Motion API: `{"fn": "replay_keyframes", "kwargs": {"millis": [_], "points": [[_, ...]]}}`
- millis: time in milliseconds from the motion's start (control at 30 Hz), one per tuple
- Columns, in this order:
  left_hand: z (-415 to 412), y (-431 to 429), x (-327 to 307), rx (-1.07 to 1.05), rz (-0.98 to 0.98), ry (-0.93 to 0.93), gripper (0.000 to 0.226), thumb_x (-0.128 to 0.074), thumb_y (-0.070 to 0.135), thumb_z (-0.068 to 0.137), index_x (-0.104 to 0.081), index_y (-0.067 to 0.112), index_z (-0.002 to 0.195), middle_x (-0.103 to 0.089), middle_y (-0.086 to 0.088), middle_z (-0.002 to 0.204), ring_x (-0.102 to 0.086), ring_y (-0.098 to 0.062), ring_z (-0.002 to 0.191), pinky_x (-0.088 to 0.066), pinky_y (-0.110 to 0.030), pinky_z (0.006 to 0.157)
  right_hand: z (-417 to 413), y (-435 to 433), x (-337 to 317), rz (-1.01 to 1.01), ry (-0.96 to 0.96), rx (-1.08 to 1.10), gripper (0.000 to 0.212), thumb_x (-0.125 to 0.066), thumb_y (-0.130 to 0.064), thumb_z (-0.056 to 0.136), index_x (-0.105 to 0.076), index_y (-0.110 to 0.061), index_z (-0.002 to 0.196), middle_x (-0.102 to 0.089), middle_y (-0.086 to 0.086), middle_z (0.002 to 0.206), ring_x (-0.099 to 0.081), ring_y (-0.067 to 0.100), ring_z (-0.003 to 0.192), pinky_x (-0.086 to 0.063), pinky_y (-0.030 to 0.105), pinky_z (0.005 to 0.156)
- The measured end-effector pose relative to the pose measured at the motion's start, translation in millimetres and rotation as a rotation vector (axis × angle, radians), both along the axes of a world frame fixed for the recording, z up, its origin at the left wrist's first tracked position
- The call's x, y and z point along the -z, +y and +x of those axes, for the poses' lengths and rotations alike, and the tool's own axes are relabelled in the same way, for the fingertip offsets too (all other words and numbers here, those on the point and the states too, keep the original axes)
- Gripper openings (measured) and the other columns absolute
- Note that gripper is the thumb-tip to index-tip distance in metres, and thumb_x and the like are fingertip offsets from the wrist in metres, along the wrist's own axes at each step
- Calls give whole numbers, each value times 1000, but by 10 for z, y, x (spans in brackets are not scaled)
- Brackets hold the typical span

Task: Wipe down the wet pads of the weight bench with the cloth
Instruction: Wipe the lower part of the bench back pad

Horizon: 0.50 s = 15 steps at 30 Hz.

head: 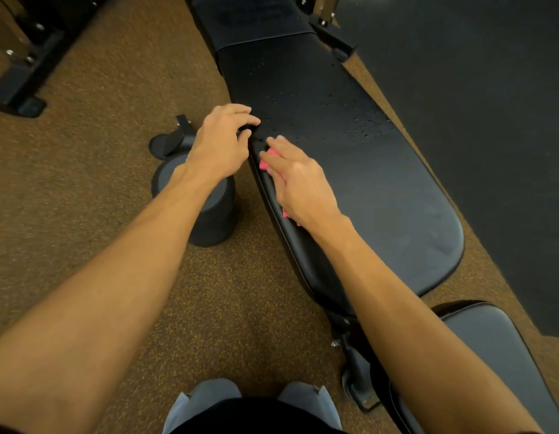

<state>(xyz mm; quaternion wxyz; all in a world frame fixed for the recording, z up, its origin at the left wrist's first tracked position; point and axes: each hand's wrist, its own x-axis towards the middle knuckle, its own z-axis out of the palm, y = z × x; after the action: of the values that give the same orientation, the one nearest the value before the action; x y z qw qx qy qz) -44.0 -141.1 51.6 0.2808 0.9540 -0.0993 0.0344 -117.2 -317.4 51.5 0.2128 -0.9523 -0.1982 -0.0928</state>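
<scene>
The right hand (298,183) lay flat on the pink cloth (265,162), fingers straight and close together, pressing it against the left rim of the long pad (350,170); a flat palm spreads the pressure, which probably suited wiping better than a pinch would. The cloth sat just at 7 o'clock from the picture's centre, touching the pad and mostly covered by the hand.

The left hand (222,142), at 10 o'clock from the cloth, had its fingers curled over the same rim with the thumb tucked below, seemingly gripping the pad to steady the person or the bench; how firm that hold was could not be told.

Water droplets (362,126) speckled the pad from 12 to 2 o'clock of the right hand, so that stretch looked unwiped, while the near end toward 5 o'clock appeared duller and free of beads; I judged the wipe to be partway done.

The far pad (250,17) at 12 o'clock was dark and cut by the top edge, so its wetness was unclear; the seat pad (491,349) at 5 o'clock ran off the frame. A foam roller (209,214) stood on the speckled floor (100,183) beside the bench at 8 o'clock, partly behind the left forearm; the bench's frame beneath was largely hidden by the right arm.
</scene>
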Motion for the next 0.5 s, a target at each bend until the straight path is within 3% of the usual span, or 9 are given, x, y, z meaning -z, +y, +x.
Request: {"fn": "replay_keyframes", "kwargs": {"millis": [100, 267, 333, 433, 500], "points": [[43, 59, -5, 10, 13, 14, 36, -60, 9, 105, -70, 21, 138, -56, 1, 154, -45, -22, 146, -33, -43, 123, -214, -185, -79, -12, 7, -127, 30, -65, -5, 105, -74, -6, 134, -61, 14, 152, -51, 28, 149, -39, 36, 126], [132, 140, -55, 34, 17, 57, 38, -60, 6, 105, -72, 26, 134, -57, 5, 154, -44, -22, 148, -32, -46, 125, 25, -137, -56, 19, 2, 221, 31, -60, -13, 109, -72, -5, 136, -60, 14, 154, -52, 30, 149, -40, 38, 125], [128, 153, -84, 46, 31, 56, 38, -59, 6, 105, -71, 27, 135, -56, 6, 154, -43, -21, 148, -32, -46, 124, 237, 60, -49, 11, 26, 256, 32, -58, -15, 110, -71, -6, 138, -58, 13, 156, -48, 29, 151, -42, 44, 124], [123, 203, -105, 76, 51, 43, 40, -57, 7, 106, -69, 26, 139, -53, 6, 156, -39, -21, 148, -31, -45, 122, 272, 246, -65, -24, 30, 88, 29, -59, -11, 108, -74, -6, 132, -60, 15, 153, -50, 32, 150, -44, 48, 122], [147, 249, -113, 76, 50, 35, 41, -56, 7, 106, -68, 27, 140, -52, 6, 157, -38, -20, 149, -31, -43, 122, 121, 198, -92, -51, 29, -58, 30, -61, -8, 106, -74, -6, 133, -60, 17, 153, -50, 34, 149, -41, 44, 125]]}}
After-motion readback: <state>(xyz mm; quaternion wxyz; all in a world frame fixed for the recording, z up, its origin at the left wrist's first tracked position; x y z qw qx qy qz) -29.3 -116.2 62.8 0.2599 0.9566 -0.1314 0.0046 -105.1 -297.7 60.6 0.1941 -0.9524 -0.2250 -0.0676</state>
